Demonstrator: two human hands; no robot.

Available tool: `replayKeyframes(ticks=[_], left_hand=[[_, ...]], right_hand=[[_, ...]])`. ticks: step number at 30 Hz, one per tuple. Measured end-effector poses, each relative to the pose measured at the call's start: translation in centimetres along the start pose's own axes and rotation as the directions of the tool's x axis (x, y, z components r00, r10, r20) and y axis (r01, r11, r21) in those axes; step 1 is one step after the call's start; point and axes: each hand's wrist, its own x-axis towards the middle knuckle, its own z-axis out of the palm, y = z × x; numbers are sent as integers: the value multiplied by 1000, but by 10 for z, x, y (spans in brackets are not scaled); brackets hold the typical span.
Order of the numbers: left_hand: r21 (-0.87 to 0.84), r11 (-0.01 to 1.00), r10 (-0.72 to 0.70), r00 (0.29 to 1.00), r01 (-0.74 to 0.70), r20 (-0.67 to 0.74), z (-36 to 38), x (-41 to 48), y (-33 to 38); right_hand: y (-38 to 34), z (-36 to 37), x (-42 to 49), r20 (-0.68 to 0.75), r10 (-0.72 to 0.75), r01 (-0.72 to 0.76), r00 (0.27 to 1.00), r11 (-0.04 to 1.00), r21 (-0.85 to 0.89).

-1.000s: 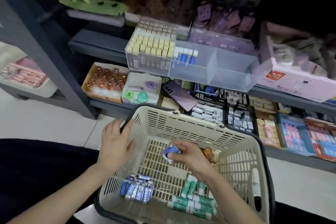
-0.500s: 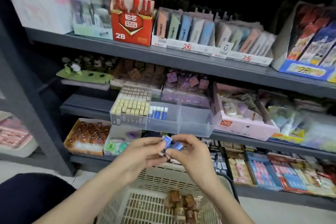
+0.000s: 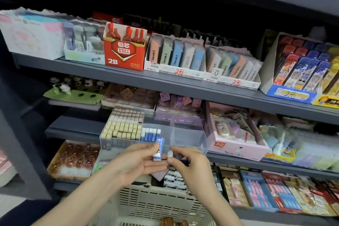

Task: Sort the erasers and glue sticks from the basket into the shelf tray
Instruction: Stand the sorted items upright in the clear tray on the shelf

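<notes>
Raised left hand (image 3: 135, 163) and right hand (image 3: 190, 167) pinch erasers (image 3: 159, 149) before tray (image 3: 189, 134).

The tray (image 3: 189, 139) sits at the middle shelf's (image 3: 73, 130) front edge, above and behind the basket (image 3: 156, 202). Stocked erasers (image 3: 122, 126) fill its left compartment. Just before it, the left hand (image 3: 135, 163) pinches one eraser (image 3: 158, 149), the right hand (image 3: 190, 169) a second eraser (image 3: 169, 154).

The left grip (image 3: 138, 163) pinches a blue-and-white sleeved eraser (image 3: 158, 149) upright before the clear plastic shelf tray (image 3: 189, 135). The right grip (image 3: 190, 167) pinches a small white-ended piece (image 3: 169, 153) above the beige slotted plastic basket (image 3: 156, 202).
</notes>
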Motion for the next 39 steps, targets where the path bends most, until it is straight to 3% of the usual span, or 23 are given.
replayKeyframes(ticks=[3,6,8,10,12,15,19,24,33,39], left_hand=[[76,997,14,1000,-16,26,-1,5,12],[189,979,67,997,-71,29,-5,13,25],[279,954,114,993,-106,-12,-9,20,33],[263,958,141,987,-115,-79,-17,28,39],[262,955,181,974,-139,-140,-26,34,46],[306,937,228,960,-170,-164,-37,41,54],[394,909,189,977,-134,-104,-39,45,56],[366,925,155,981,-101,-120,-43,50,56],[389,915,170,976,-105,-138,-39,58,52],[401,907,182,978,-126,-104,-33,59,49]], right_hand=[[1,-4,20,32,-21,22,999,999,-24],[7,-6,54,-96,71,-57,993,989,139],[10,-5,77,-123,99,-82,987,988,131],[17,1,97,-69,51,-59,996,991,-124],[23,9,110,21,11,0,1000,885,-465],[24,21,120,79,21,35,997,764,-645],[32,35,129,94,18,46,995,770,-636],[42,43,135,94,-18,75,995,750,-657],[44,52,141,50,-255,218,966,690,-690],[51,51,142,27,-206,174,978,740,-650]])
